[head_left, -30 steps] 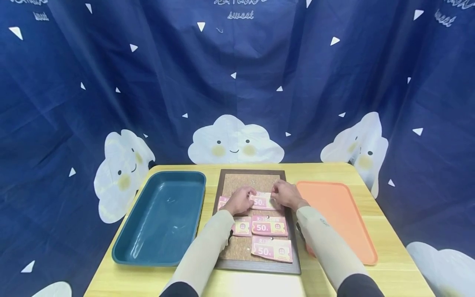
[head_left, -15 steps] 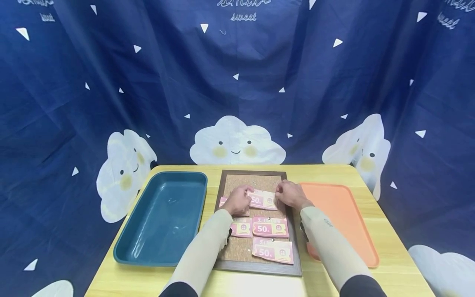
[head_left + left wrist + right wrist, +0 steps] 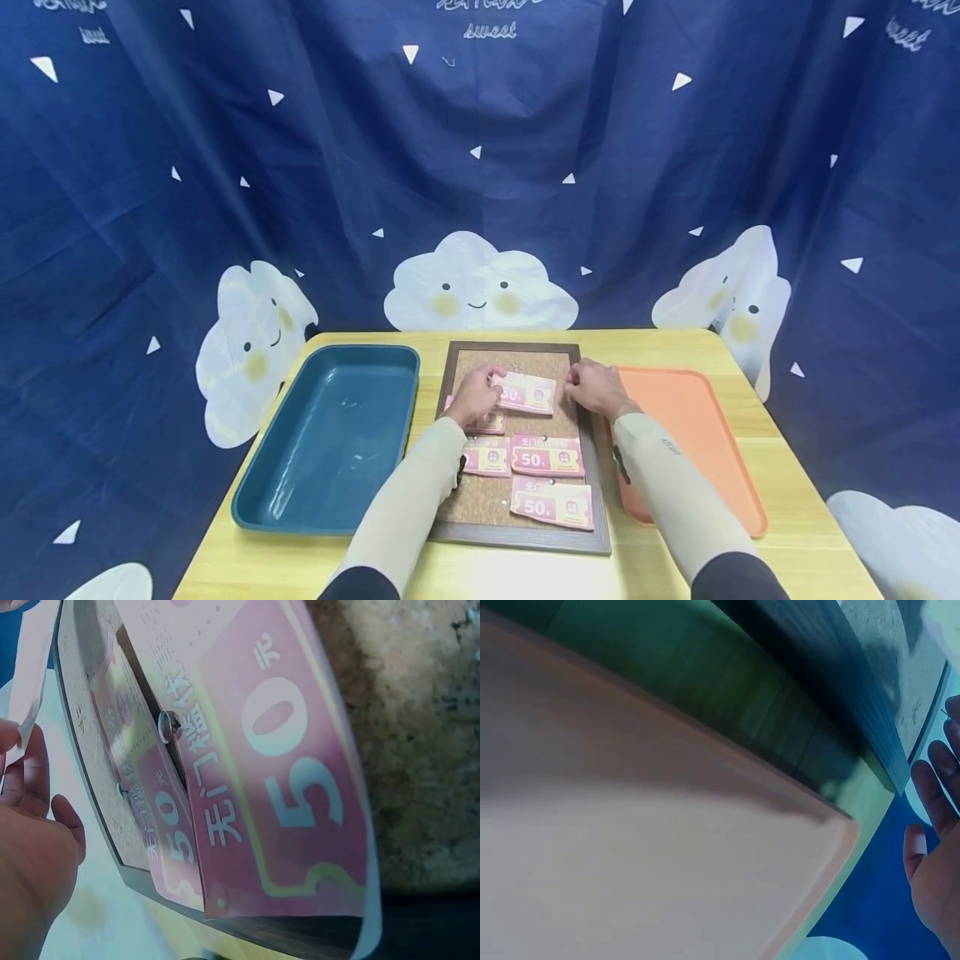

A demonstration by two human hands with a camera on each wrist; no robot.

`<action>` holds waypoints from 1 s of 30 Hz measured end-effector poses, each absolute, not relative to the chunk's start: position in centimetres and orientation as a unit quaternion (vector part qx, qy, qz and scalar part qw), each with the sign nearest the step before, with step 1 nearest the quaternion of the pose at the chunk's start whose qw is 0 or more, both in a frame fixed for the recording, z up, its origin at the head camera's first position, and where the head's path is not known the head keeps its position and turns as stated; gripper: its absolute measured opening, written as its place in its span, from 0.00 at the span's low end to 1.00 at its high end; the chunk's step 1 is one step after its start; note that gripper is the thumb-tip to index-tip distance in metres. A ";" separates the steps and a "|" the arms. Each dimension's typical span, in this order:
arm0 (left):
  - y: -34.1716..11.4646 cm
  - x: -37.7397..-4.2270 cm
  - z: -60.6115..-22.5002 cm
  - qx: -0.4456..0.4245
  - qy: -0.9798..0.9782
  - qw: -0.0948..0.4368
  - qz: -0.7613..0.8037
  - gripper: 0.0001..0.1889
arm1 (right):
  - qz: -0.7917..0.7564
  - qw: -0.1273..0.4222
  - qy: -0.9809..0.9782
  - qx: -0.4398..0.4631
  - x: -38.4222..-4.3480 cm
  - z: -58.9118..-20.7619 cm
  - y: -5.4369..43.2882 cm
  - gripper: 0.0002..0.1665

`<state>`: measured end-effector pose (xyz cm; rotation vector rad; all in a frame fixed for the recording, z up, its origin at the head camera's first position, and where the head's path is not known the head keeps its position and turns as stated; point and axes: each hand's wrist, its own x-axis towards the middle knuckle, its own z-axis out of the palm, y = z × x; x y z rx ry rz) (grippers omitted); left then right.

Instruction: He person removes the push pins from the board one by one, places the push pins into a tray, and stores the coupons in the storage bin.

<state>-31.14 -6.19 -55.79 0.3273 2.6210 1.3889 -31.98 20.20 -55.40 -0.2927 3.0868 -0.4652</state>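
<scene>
- Counter: pale yellow wood-grain counter [image 3: 795,533] carried everything below.
- Board: brown-framed rectangular corkboard [image 3: 476,504] lay mid-counter. Judged best for the step in hand: avoid leaning a wrist on it, lest it shift.
- Trays: deep blue-green rectangular tray [image 3: 330,450] stood to its left, shallow orange rectangular tray [image 3: 690,433] to its right.
- Hands: left hand [image 3: 478,397] pinched a coupon's left edge. Right hand [image 3: 597,388] was apart from that coupon, over the board's right frame, fingers bent; could not tell whether it held anything small.
- Paper: pinched pink-and-white paper coupon [image 3: 527,392] was above the board's upper part, apparently raised. A light grip, lifted clear of neighbours, seemed safest against creasing.
- Pins: round silver metal pin [image 3: 166,727] sat at the edge of a pink-and-yellow paper coupon [image 3: 247,765]; snag risk, judged.
</scene>
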 end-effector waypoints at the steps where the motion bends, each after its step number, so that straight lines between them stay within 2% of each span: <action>1: -6.3 -31.1 -55.7 0.106 0.876 0.080 0.464 0.18 | -0.149 0.005 0.984 -0.094 -32.0 -55.4 20.3 0.08; 15: -7.1 -31.6 -55.2 0.070 0.887 0.055 0.452 0.18 | -0.142 0.005 0.985 -0.099 -31.5 -55.0 21.6 0.08; 23: -7.9 -32.1 -55.0 0.067 0.897 0.023 0.437 0.17 | -0.137 0.004 0.986 -0.095 -31.5 -55.2 22.3 0.08; 30: -8.7 -32.1 -54.6 0.043 0.892 0.020 0.449 0.16 | -0.137 0.007 0.987 -0.088 -31.2 -54.9 22.7 0.09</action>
